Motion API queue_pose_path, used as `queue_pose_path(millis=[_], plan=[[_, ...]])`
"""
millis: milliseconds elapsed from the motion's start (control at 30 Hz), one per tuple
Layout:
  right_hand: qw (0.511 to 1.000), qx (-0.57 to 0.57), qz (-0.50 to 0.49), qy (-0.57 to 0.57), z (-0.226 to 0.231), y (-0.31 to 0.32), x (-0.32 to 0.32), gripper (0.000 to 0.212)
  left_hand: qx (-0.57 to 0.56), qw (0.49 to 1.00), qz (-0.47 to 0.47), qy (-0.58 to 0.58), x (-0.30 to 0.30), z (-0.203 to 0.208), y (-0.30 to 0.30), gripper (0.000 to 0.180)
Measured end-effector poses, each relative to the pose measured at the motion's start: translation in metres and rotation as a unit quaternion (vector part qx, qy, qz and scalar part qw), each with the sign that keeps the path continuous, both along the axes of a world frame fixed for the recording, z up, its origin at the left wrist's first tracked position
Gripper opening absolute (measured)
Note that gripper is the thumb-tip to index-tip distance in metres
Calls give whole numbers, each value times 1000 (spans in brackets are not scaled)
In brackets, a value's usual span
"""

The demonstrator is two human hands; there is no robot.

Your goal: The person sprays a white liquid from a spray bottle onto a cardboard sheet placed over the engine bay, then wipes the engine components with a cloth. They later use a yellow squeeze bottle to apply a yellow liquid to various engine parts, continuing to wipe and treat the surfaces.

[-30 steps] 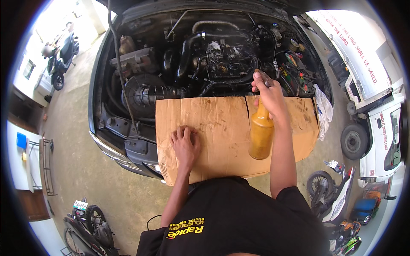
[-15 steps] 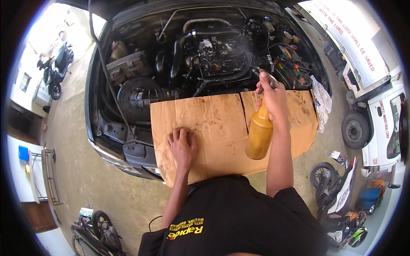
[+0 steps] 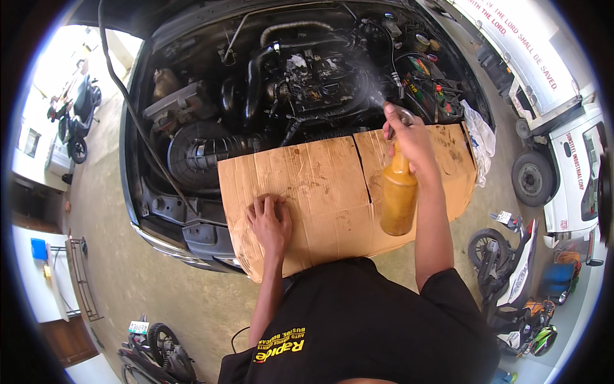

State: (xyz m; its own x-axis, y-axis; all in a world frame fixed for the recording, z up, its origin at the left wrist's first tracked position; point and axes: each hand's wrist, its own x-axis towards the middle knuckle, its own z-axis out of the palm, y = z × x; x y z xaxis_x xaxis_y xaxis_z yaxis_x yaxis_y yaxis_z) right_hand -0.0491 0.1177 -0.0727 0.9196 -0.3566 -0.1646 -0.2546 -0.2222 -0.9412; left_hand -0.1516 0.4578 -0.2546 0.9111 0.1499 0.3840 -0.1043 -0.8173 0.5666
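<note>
My right hand point(image 3: 414, 142) is closed round the top of a spray gun with a yellowish-brown bottle point(image 3: 398, 200) hanging below it. A pale mist point(image 3: 374, 89) spreads from its nozzle over the dark, wet-looking engine point(image 3: 316, 80). Beneath the bottle, a stained cardboard sheet point(image 3: 313, 205) lies over the front edge of the engine bay. On its left part rests my left hand point(image 3: 270, 224), fingers bent and a little apart, with nothing visible in it.
A prop rod point(image 3: 131, 105) slants across the bay's left side, near the round black air filter housing point(image 3: 198, 153). The battery point(image 3: 430, 89) and a white rag point(image 3: 478, 137) are at the right. Motorcycles point(image 3: 505, 262) and a white truck point(image 3: 575, 173) stand around the car.
My right hand and the spray gun have shifted slightly right, and the bottle hangs more upright. Mist shows more clearly at the nozzle. My left hand stays on the cardboard.
</note>
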Motion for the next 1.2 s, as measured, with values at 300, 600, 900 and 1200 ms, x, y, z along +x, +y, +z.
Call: queue_pose_path(millis=[300, 600, 900, 1200], plan=[[973, -194, 127, 23, -27, 58, 6, 61, -1, 1000, -3, 7, 0, -1, 1, 16], [974, -102, 186, -79, 6, 125, 18, 59, -291, 927, -223, 80, 9, 53, -25, 66], [947, 186, 232, -118, 36, 140, 35, 54, -262, 922, -261, 116, 69, 104, -48, 113], [951, 18, 255, -176, 17, 140, 39, 41, -268, 922, -244, 135, 66, 98, -51, 108]])
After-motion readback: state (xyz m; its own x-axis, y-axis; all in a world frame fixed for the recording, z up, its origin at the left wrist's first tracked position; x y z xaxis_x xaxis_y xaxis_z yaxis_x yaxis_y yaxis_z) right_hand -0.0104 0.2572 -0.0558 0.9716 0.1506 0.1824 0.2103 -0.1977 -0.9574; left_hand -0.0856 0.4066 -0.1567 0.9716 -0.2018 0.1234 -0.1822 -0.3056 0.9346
